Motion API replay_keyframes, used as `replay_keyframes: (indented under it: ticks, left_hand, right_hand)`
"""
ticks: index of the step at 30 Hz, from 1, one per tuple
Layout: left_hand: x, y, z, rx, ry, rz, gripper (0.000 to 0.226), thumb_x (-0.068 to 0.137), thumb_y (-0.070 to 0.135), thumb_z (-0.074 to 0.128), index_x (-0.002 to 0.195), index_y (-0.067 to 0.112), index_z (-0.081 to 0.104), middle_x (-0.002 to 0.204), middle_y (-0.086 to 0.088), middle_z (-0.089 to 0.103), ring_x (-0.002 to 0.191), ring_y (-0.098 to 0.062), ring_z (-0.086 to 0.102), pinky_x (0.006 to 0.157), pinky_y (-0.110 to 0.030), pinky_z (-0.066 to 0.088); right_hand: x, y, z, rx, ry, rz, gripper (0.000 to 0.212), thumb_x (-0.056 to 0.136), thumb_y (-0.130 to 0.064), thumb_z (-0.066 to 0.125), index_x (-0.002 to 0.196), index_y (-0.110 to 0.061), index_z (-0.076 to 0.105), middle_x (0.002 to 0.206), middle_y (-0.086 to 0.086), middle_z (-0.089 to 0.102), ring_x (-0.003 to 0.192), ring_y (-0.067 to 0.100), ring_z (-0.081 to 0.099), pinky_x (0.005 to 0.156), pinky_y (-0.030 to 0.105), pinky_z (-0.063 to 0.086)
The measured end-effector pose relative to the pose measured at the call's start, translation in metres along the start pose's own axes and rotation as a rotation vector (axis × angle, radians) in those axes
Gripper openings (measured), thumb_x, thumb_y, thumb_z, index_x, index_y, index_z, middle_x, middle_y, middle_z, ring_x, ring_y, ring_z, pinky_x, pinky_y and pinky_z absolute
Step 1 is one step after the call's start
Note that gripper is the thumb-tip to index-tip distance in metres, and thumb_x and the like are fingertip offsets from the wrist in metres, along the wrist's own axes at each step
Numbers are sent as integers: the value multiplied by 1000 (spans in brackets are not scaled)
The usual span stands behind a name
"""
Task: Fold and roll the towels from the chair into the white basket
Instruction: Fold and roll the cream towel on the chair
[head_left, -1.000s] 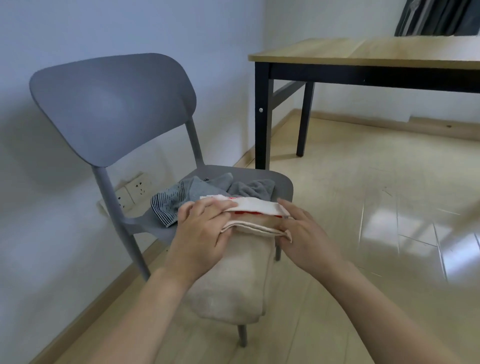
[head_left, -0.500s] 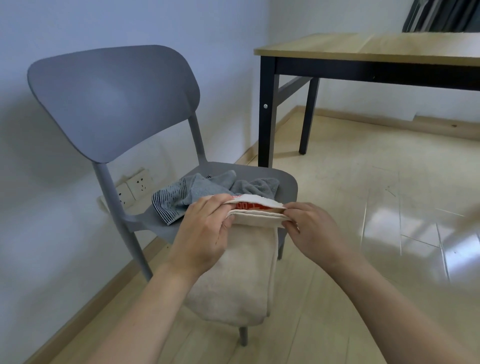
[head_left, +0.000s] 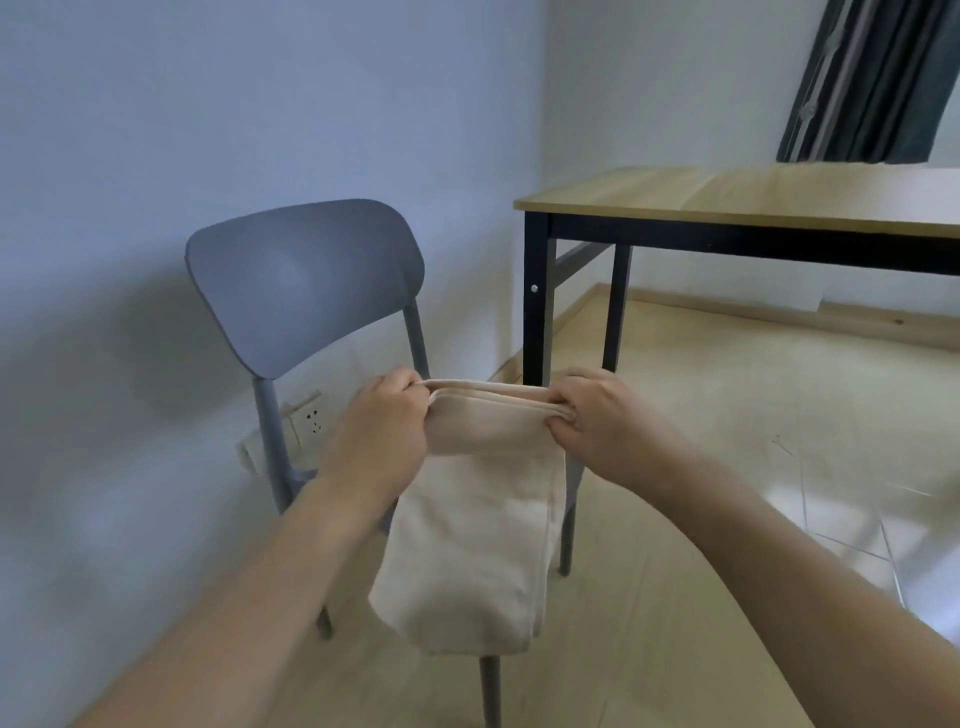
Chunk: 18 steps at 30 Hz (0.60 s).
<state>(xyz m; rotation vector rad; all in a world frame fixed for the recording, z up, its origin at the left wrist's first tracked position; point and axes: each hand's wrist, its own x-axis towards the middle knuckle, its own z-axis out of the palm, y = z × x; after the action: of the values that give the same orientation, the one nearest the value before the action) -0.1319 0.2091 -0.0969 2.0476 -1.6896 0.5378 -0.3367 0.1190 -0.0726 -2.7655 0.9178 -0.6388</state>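
A folded beige towel hangs in the air in front of the grey chair. My left hand grips its top left corner and my right hand pinches its top right corner, both with curled fingers. The towel's top edge is stretched level between them and the rest hangs straight down. The hanging towel and my hands hide the chair seat and whatever lies on it. The white basket is out of view.
A wooden table with black legs stands to the right of the chair. A wall socket sits low on the wall behind the chair. Dark curtains hang at the top right. Light wooden floor spreads to the right.
Both hands have lifted the beige towel off the chair seat and pulled its top edge taut. The view has tilted up, and the grey towels on the seat are now hidden.
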Motion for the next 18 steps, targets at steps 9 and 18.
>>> replay_keyframes:
  ticks: [9, 18]
  left_hand:
    - [87, 32, -160, 317, -294, 207, 18, 87, 2, 47, 94, 19, 45, 93, 0, 44, 82, -22, 53, 65, -37, 44]
    - [84, 32, -193, -188, -620, 47, 15, 91, 29, 44, 79, 21, 39, 82, 3, 42, 74, -16, 38, 67, -33, 33]
  right_hand:
    - [64, -71, -165, -589, -185, 33, 22, 79, -5, 57, 64, -12, 42, 69, 2, 46, 57, 17, 45, 51, 25, 36]
    - [63, -67, -212, -141, -500, 163, 19, 77, -21, 76, 85, -8, 65, 70, 2, 60, 58, 11, 57, 58, 19, 51]
